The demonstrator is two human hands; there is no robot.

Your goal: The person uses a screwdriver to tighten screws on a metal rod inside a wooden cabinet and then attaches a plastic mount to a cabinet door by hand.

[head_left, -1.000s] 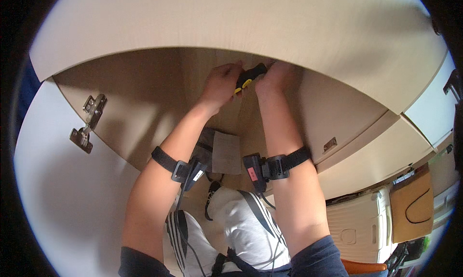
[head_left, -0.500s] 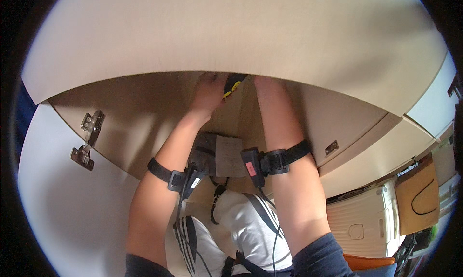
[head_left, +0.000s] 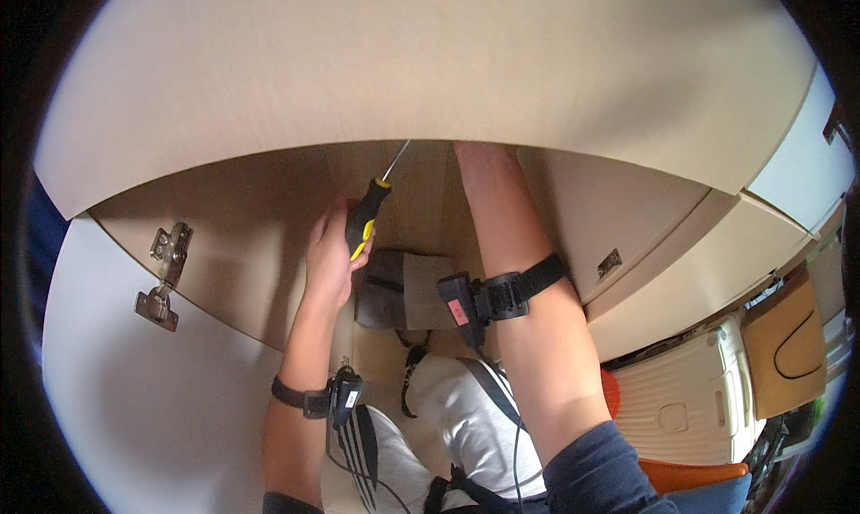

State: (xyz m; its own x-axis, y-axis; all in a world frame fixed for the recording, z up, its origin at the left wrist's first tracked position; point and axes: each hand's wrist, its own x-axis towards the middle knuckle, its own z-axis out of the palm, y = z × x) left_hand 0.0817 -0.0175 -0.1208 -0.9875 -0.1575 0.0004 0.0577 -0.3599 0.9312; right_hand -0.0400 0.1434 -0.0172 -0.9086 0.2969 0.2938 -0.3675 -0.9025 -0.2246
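My left hand (head_left: 330, 261) is closed around the black and yellow handle of a screwdriver (head_left: 363, 220). Its metal shaft points up and away, with the tip hidden behind the curved-looking front edge of the pale cabinet panel (head_left: 430, 66). My right forearm (head_left: 515, 218) reaches up into the cabinet. Beyond the wrist, my right hand is hidden by that panel, so its fingers and anything in them do not show. Both forearms carry black straps with small black devices and cables.
At left, a white door (head_left: 134, 380) stands open on a metal hinge (head_left: 166, 277). A small metal plate (head_left: 609, 262) sits on the right inner wall. A grey item (head_left: 421, 286) lies below my hands. At right are a white ribbed case (head_left: 681, 398) and a brown cardboard piece (head_left: 786, 353).
My left hand has drawn down and toward me with the screwdriver, bringing its handle and part of its shaft out from behind the panel. My right arm stays reaching up inside.
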